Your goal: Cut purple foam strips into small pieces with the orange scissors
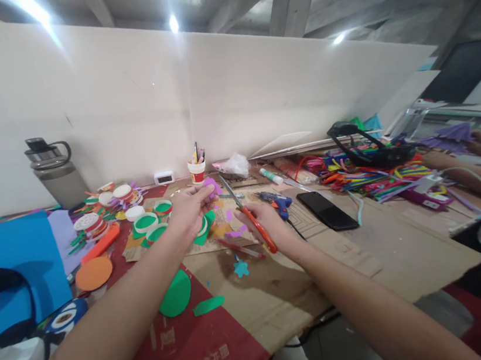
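Between the thumb and fingers of my left hand [189, 213] is a small piece of purple paper [212, 187]. My right hand [269, 223] grips scissors [259, 229] by their orange-red handles, the blades pointing up and away, just right of the paper. Below the hands lie purple paper scraps [232, 234], a red pen [243, 247] and a teal paper star [241, 268]. Green-centred white rings [145, 222] lie beside my left wrist. A green paper disc [176, 293] and a green strip [208, 306] rest nearer to me.
A blue glue gun [281, 203], a glue stick [271, 176] and a black phone [327, 211] lie to the right. Behind them are colourful pipe cleaners [368, 174] under a black headset. A grey bottle [57, 174] stands at left. Another person's hands hold purple material [450, 139] at far right.
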Action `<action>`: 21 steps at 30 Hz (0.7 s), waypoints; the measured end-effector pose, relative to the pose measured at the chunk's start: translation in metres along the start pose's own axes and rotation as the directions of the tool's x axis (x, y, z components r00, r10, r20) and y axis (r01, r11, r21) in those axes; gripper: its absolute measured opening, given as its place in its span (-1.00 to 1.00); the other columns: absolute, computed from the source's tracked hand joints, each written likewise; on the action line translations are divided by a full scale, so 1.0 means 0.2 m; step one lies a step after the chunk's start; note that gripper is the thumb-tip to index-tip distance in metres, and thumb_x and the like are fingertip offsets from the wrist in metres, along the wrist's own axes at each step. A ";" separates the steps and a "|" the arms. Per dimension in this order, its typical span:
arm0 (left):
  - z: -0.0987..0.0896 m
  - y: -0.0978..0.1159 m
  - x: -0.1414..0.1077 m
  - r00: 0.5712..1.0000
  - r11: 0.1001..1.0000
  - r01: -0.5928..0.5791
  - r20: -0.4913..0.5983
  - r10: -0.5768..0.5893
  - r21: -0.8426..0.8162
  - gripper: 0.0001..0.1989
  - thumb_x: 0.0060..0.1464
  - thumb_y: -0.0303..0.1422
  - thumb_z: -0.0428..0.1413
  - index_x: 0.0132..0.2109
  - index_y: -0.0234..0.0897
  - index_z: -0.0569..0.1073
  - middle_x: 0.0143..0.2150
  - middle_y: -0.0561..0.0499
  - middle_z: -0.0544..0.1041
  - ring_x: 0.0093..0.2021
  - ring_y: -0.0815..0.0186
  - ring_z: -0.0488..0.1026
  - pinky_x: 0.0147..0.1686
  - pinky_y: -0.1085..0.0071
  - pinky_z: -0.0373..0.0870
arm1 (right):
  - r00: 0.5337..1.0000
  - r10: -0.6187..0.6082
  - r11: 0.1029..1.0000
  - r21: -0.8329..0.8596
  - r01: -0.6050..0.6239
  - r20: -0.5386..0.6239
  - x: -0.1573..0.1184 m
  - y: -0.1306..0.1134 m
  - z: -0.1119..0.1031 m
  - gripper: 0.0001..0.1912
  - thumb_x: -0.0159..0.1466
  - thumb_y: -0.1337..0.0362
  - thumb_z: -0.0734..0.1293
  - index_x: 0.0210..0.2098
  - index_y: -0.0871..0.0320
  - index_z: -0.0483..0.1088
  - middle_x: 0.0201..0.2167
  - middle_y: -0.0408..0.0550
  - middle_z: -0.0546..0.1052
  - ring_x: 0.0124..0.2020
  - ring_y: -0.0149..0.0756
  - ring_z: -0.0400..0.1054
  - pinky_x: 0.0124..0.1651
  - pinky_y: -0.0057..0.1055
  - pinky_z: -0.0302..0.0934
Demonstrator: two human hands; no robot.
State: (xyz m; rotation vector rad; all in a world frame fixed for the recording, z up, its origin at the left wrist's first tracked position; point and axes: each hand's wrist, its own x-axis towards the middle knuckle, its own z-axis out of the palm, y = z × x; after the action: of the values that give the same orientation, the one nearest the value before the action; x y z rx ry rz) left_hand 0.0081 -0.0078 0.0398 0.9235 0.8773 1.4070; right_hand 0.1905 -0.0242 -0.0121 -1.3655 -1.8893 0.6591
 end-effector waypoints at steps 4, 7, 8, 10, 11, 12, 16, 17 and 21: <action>-0.01 0.00 0.01 1.000 0.999 -0.002 0.007 0.001 0.039 -0.70 -0.26 -0.29 0.39 -0.41 -0.39 0.52 -0.48 -0.01 0.50 -0.47 0.42 0.43 -0.47 0.50 0.33 | 0.992 0.114 0.907 -0.402 -0.125 -0.051 0.07 0.05 -0.09 -0.71 0.30 0.14 0.24 -0.27 0.21 0.49 -0.33 0.13 0.59 -0.28 -0.15 0.48 -0.28 -0.37 0.21; -0.01 0.00 0.01 1.000 0.998 0.023 -0.001 -0.023 0.056 -0.71 -0.29 -0.30 0.39 -0.41 -0.37 0.52 -0.45 -0.01 0.51 -0.46 0.42 0.44 -0.49 0.51 0.31 | 0.976 0.208 0.804 -0.559 -0.204 -0.058 0.07 0.07 -0.10 -0.65 0.30 0.14 0.20 -0.17 0.26 0.49 -0.23 0.23 0.59 -0.19 -0.08 0.50 -0.22 -0.33 0.23; -0.01 0.00 0.01 0.999 0.997 0.034 -0.010 -0.033 0.063 -0.71 -0.29 -0.31 0.39 -0.40 -0.37 0.52 -0.44 -0.01 0.52 -0.46 0.42 0.43 -0.50 0.52 0.31 | 0.972 0.229 0.782 -0.585 -0.214 -0.050 0.07 0.07 -0.09 -0.64 0.30 0.12 0.20 -0.16 0.27 0.48 -0.21 0.25 0.59 -0.18 -0.07 0.50 -0.22 -0.33 0.24; -0.01 0.00 0.00 0.998 0.995 0.056 -0.016 -0.054 0.087 -0.71 -0.29 -0.30 0.38 -0.40 -0.37 0.52 -0.44 -0.01 0.51 -0.46 0.44 0.41 -0.52 0.54 0.29 | 0.966 0.255 0.751 -0.623 -0.218 -0.031 0.06 0.08 -0.08 -0.62 0.30 0.12 0.20 -0.14 0.28 0.47 -0.20 0.27 0.59 -0.17 -0.03 0.51 -0.22 -0.31 0.25; -0.01 0.01 0.00 0.998 0.993 0.063 -0.015 -0.062 0.102 -0.71 -0.28 -0.30 0.38 -0.41 -0.37 0.52 -0.44 0.00 0.51 -0.47 0.45 0.40 -0.53 0.55 0.27 | 0.965 0.263 0.738 -0.639 -0.216 -0.023 0.06 0.08 -0.07 -0.62 0.29 0.13 0.20 -0.13 0.29 0.46 -0.20 0.28 0.58 -0.17 -0.01 0.51 -0.23 -0.31 0.25; -0.01 0.01 0.00 0.998 0.991 0.068 -0.014 -0.067 0.116 -0.71 -0.28 -0.29 0.37 -0.41 -0.37 0.52 -0.45 0.01 0.50 -0.47 0.46 0.39 -0.54 0.56 0.26 | 0.963 0.270 0.725 -0.655 -0.213 -0.014 0.05 0.08 -0.07 -0.63 0.29 0.15 0.21 -0.12 0.30 0.46 -0.20 0.29 0.58 -0.17 0.00 0.51 -0.24 -0.31 0.26; -0.01 -0.01 0.01 0.999 0.986 0.049 0.007 -0.051 0.162 -0.70 -0.28 -0.26 0.37 -0.41 -0.37 0.53 -0.45 0.01 0.49 -0.48 0.48 0.37 -0.55 0.58 0.22 | 0.957 0.281 0.664 -0.733 -0.143 0.068 0.04 0.06 -0.09 -0.68 0.25 0.27 0.24 -0.10 0.33 0.46 -0.18 0.31 0.57 -0.13 0.01 0.49 -0.19 -0.31 0.27; -0.02 -0.01 0.01 0.999 0.985 0.042 0.009 -0.044 0.169 -0.70 -0.28 -0.26 0.37 -0.41 -0.37 0.53 -0.45 0.01 0.50 -0.48 0.48 0.37 -0.55 0.58 0.22 | 0.961 0.263 0.653 -0.749 -0.116 0.080 0.04 0.05 -0.09 -0.70 0.25 0.28 0.26 -0.13 0.34 0.47 -0.17 0.33 0.56 -0.11 0.03 0.47 -0.15 -0.29 0.26; -0.02 -0.05 0.03 1.000 0.982 0.022 0.007 -0.024 0.190 -0.66 -0.31 -0.23 0.39 -0.39 -0.34 0.54 -0.44 0.02 0.51 -0.47 0.46 0.39 -0.54 0.55 0.19 | 0.999 -0.040 0.869 -0.493 0.038 0.006 0.04 -0.04 -0.10 -0.74 0.32 0.28 0.21 -0.16 0.26 0.49 -0.16 0.20 0.56 -0.09 -0.10 0.44 -0.02 -0.28 0.23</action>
State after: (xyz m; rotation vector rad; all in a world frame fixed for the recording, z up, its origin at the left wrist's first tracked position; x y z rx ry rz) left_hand 0.0073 -0.0013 0.0296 1.0589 1.0254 1.3148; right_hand 0.1998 -0.0185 0.0096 -1.6263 -2.1677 0.1451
